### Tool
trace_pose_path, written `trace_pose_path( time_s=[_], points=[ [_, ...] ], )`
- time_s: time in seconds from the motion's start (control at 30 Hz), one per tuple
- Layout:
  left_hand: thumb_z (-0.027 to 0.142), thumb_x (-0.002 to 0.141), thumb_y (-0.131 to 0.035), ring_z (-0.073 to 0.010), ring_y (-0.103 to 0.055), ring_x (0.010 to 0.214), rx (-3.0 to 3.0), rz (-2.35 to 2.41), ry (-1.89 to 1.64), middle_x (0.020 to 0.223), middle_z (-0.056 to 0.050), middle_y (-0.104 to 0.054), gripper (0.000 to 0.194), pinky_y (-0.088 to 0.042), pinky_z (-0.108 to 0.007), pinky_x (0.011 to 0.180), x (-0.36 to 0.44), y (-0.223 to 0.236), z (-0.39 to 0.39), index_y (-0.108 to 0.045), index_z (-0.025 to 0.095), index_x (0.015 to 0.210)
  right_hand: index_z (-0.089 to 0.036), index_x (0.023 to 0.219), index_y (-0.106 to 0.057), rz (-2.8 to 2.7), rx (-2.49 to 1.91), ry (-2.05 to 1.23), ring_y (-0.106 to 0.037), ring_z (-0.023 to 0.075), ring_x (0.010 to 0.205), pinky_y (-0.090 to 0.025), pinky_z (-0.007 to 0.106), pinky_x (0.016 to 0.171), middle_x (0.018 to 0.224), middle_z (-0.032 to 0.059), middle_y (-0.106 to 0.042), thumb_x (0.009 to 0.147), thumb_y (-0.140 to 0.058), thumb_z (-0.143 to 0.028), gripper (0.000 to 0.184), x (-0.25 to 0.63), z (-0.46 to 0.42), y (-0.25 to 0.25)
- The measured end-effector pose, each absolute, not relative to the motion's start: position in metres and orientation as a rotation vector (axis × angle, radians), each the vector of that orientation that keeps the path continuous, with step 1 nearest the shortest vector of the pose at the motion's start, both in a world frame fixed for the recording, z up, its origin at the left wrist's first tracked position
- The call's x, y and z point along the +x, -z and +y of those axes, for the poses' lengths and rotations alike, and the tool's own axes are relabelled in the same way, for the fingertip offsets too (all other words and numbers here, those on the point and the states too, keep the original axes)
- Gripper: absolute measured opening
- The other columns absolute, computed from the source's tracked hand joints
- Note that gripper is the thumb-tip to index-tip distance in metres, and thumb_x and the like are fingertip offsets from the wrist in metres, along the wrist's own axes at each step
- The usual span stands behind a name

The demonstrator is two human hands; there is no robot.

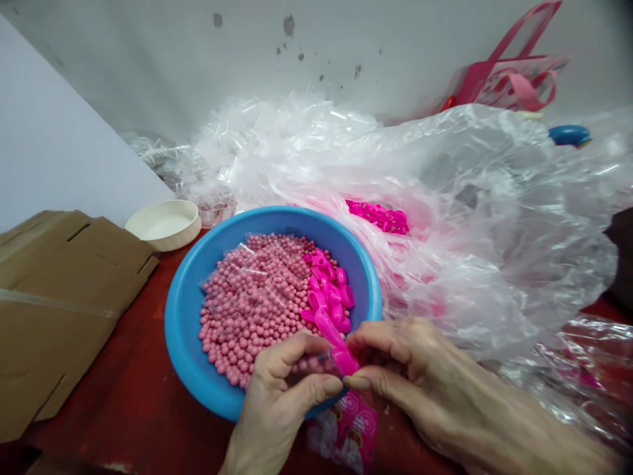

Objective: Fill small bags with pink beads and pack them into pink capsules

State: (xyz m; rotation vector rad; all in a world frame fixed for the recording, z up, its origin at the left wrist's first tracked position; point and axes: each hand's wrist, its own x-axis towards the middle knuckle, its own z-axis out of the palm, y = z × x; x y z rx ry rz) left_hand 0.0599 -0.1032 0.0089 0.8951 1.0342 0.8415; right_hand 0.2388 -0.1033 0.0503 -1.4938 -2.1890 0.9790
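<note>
My left hand [277,396] pinches a small clear plastic tube [316,364] with pink balls showing through it. Against the tube's end, the thumb and fingers of my right hand [420,376] grip a bright pink plastic piece [345,361]; its exact kind is unclear. Both hands meet over the near rim of a blue basin [185,356]. Inside the basin lie many round pink balls [237,340], with several clear tubes [260,270] on top. More bright pink plastic pieces [329,290] are heaped at the basin's right side.
Large crumpled clear plastic bags [494,185] fill the back and right, one holding pink pieces [378,216]. A cardboard box [64,297] stands left, near a shallow white dish [165,224]. A printed pink packet [353,429] lies below my hands on the red table [148,409].
</note>
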Motion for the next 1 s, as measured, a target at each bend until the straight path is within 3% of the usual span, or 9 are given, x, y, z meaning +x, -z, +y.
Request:
trace_pose_path(
  time_s=[0.2, 0.3, 0.5, 0.7, 0.83, 1.0],
  points=[
    [0.007, 0.057, -0.077, -0.0062, -0.052, 0.059, 0.845, 1.021, -0.908, 0.063, 0.004, -0.062, 0.018, -0.045, -0.012, 0.057, 0.059, -0.007, -0.104, -0.076, 0.020, 0.068, -0.018, 0.077, -0.065, -2.112, -1.502, -0.664, -0.058, 0.0146, 0.059, -0.042, 0.026, 0.056, 0.068, 0.0003, -0.065, 0.079, -0.062, -0.015, 0.004, 0.238, -0.110, -0.047],
    [0.007, 0.053, -0.078, -0.0060, -0.053, 0.058, 0.797, 1.047, -0.934, 0.062, 0.004, -0.062, 0.020, -0.046, -0.011, 0.055, 0.060, -0.008, -0.104, -0.077, 0.020, 0.068, -0.018, 0.072, -0.062, -2.129, -1.460, -0.669, -0.057, 0.0136, 0.056, -0.041, 0.025, 0.053, 0.062, -0.0013, -0.063, 0.079, -0.058, -0.011, 0.011, 0.235, -0.108, -0.049],
    [0.009, 0.054, -0.075, -0.0056, -0.048, 0.041, 0.759, 1.069, -0.889, 0.055, 0.003, -0.060, 0.017, -0.042, -0.014, 0.037, 0.063, -0.010, -0.101, -0.075, 0.015, 0.070, -0.017, 0.070, -0.055, -2.181, -1.275, -0.670, -0.048, 0.0074, 0.047, -0.035, 0.020, 0.047, 0.058, -0.0052, -0.055, 0.083, -0.054, -0.009, 0.016, 0.234, -0.104, -0.047],
    [0.010, 0.060, -0.072, -0.0063, -0.049, 0.046, 0.852, 1.029, -0.861, 0.059, 0.003, -0.059, 0.014, -0.044, -0.014, 0.040, 0.061, -0.008, -0.102, -0.074, 0.015, 0.074, -0.020, 0.076, -0.052, -2.287, -1.371, -0.541, -0.049, 0.0107, 0.049, -0.035, 0.022, 0.046, 0.062, -0.0032, -0.053, 0.082, -0.049, -0.008, 0.015, 0.238, -0.113, -0.033],
    [0.009, 0.063, -0.071, -0.0061, -0.047, 0.048, 0.929, 0.995, -0.851, 0.063, 0.002, -0.057, 0.014, -0.042, -0.013, 0.040, 0.061, -0.009, -0.104, -0.076, 0.016, 0.074, -0.021, 0.086, -0.058, -2.296, -1.486, -0.558, -0.056, 0.0163, 0.056, -0.041, 0.027, 0.049, 0.070, 0.0021, -0.060, 0.083, -0.047, -0.013, 0.014, 0.242, -0.120, -0.030],
    [0.014, 0.065, -0.075, -0.0053, -0.046, 0.047, 0.860, 0.969, -0.826, 0.063, 0.003, -0.055, 0.015, -0.042, -0.012, 0.038, 0.058, -0.005, -0.103, -0.075, 0.017, 0.079, -0.023, 0.091, -0.063, -2.173, -1.434, -0.747, -0.061, 0.0154, 0.059, -0.050, 0.024, 0.055, 0.073, 0.0015, -0.066, 0.089, -0.051, -0.030, 0.014, 0.249, -0.115, -0.038]
  ],
)
